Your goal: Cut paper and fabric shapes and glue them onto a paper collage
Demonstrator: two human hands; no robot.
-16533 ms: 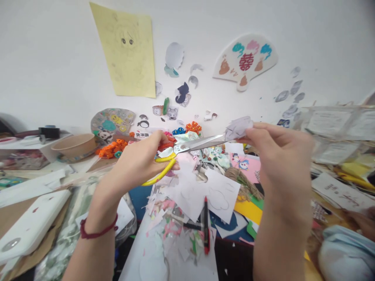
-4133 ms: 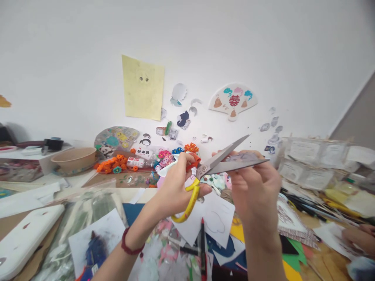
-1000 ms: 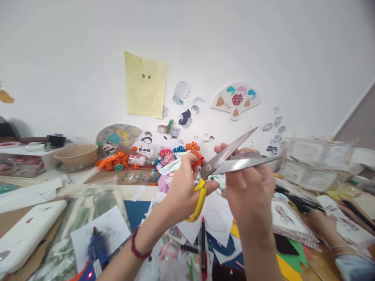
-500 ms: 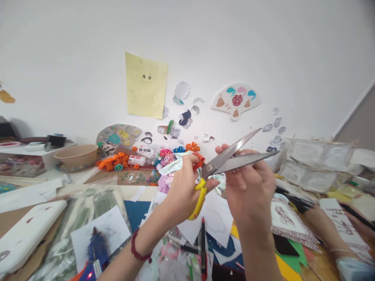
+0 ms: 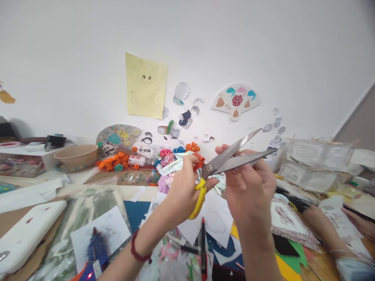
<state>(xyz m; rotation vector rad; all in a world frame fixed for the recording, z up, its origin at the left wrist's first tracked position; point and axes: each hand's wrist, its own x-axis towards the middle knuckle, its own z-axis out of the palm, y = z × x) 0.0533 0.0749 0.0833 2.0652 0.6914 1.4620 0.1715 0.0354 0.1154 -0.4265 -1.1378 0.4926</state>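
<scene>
Scissors [image 5: 224, 158] near ctr of frame, blades a bit narrower than a moment ago.
From my remote seat I see the L hand [image 5: 183, 191] closed around the yellow & orange-red handles; the R hand [image 5: 249, 183] is raised behind the blades, slightly right of ctr, fingers bent. I can't tell if it pinches smth, bc the blades cover that place. Vs. the prev. view, the lower tip has come nearer to the upper, while both hands stay approx. in place; I judge this a slow closing, so the R fingers need care. White sheets [image 5: 215, 224] and a pen [image 5: 203, 248] lie lower ctr.
</scene>
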